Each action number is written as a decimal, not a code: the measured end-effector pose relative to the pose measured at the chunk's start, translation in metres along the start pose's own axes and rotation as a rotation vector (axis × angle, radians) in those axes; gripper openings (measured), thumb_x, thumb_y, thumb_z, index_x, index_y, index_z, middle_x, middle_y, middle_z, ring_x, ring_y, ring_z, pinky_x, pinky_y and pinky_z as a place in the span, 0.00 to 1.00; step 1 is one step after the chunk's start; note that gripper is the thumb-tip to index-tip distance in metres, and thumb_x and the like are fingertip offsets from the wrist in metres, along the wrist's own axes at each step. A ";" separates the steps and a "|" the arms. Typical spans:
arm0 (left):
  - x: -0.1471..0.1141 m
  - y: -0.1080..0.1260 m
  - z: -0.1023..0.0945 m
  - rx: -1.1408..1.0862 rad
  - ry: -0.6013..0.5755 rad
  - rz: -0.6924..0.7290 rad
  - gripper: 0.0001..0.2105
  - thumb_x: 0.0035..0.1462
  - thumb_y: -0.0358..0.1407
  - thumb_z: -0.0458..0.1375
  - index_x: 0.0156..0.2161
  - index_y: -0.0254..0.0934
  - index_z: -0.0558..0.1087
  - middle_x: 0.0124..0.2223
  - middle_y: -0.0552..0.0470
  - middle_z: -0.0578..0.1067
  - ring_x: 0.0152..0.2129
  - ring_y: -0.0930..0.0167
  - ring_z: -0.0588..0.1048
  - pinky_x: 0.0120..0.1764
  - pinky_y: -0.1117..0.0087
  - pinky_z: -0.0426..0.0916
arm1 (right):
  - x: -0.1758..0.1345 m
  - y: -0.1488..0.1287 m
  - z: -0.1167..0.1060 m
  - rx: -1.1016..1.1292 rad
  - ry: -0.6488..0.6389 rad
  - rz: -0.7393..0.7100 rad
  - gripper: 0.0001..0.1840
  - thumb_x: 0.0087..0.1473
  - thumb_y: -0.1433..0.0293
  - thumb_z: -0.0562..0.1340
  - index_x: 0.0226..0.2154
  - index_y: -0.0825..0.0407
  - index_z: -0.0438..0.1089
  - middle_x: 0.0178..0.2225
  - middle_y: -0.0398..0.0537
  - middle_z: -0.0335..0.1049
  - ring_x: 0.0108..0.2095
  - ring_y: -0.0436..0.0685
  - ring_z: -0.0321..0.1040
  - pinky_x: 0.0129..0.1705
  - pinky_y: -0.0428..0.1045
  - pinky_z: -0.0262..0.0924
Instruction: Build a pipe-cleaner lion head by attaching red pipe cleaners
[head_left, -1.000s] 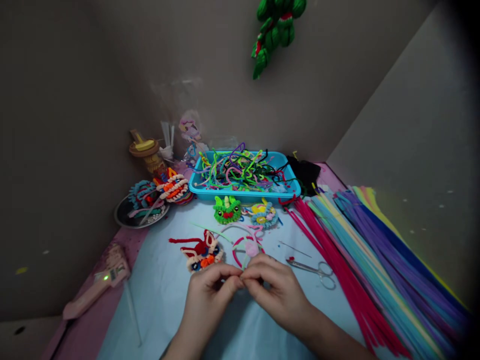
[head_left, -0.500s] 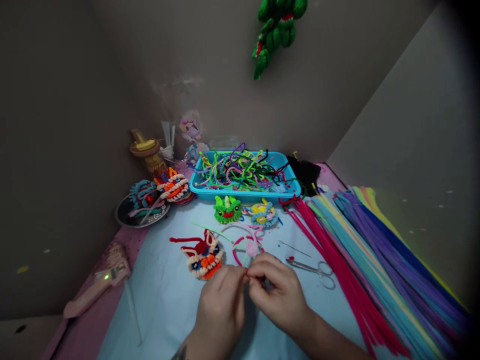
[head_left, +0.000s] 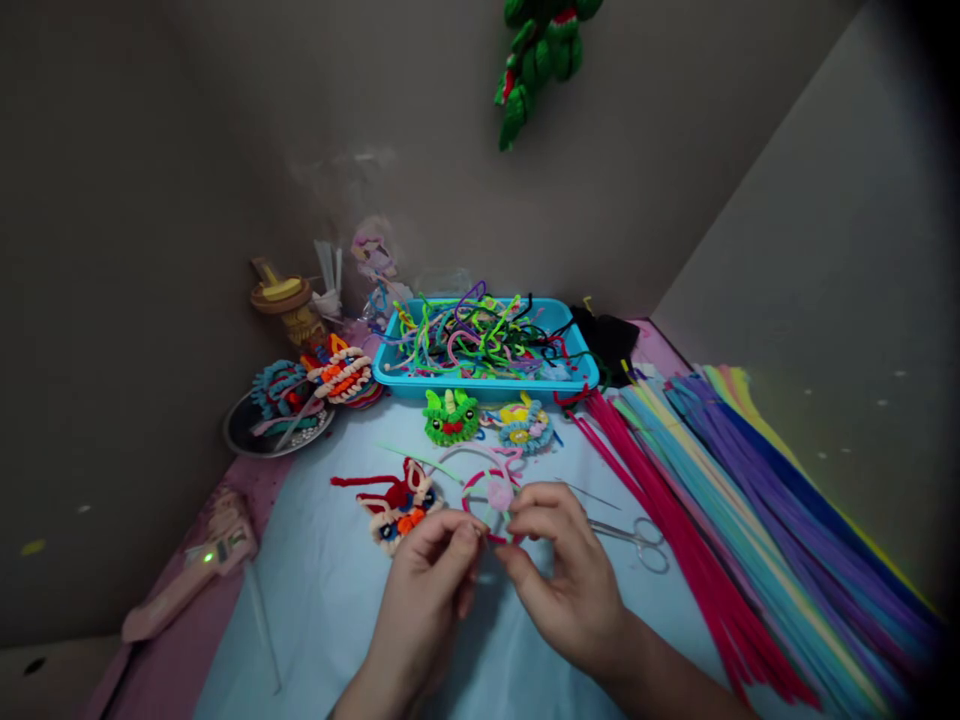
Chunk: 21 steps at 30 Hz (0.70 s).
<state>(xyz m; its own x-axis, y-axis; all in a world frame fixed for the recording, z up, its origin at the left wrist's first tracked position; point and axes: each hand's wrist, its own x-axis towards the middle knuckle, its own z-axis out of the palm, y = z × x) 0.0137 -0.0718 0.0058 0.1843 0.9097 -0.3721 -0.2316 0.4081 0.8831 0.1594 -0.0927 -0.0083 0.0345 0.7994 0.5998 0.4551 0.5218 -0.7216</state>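
Observation:
My left hand [head_left: 431, 585] is closed in a pinch, thumb against forefinger, and whatever it holds is too small to make out. Close to its fingertips is my right hand [head_left: 566, 570], with thumb and curled fingers slightly apart. Just beyond the fingertips lies a crimson pipe-cleaner ring [head_left: 466, 492], with a pale pink flower-like piece [head_left: 499, 492] at it and a pink pipe-cleaner loop [head_left: 480, 450] behind. A red, cream and orange lion-head figure [head_left: 401, 505] sits by my left hand, partly hidden by it. Scissors [head_left: 637, 540] rest beyond my right hand.
A blue tray [head_left: 480, 384] of pipe-cleaner scraps stands at the back, with green [head_left: 450, 420] and blue-yellow [head_left: 525, 425] figures before it. Bundled pipe cleaners [head_left: 720, 500] cover the right. Leftward are a glue gun [head_left: 195, 570], a metal bowl [head_left: 247, 440] and a lidded cup [head_left: 289, 305].
My hands have drawn slightly apart at the fingertips. The right thumb and fingers have loosened from their pinch, and the left hand has turned so its thumb shows. The view has shifted slightly.

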 end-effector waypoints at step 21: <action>-0.002 -0.001 -0.004 0.140 -0.087 0.001 0.18 0.44 0.50 0.65 0.25 0.33 0.74 0.20 0.58 0.64 0.17 0.79 0.57 0.21 0.77 0.51 | 0.003 0.003 -0.001 -0.005 -0.164 -0.138 0.13 0.53 0.83 0.54 0.36 0.51 0.65 0.34 0.47 0.62 0.35 0.54 0.61 0.37 0.52 0.61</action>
<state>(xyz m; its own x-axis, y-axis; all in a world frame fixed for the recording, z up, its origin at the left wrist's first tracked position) 0.0097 -0.0736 0.0045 0.2679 0.8976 -0.3501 -0.0981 0.3869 0.9169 0.1616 -0.0889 -0.0076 -0.1736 0.7586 0.6281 0.4496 0.6285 -0.6348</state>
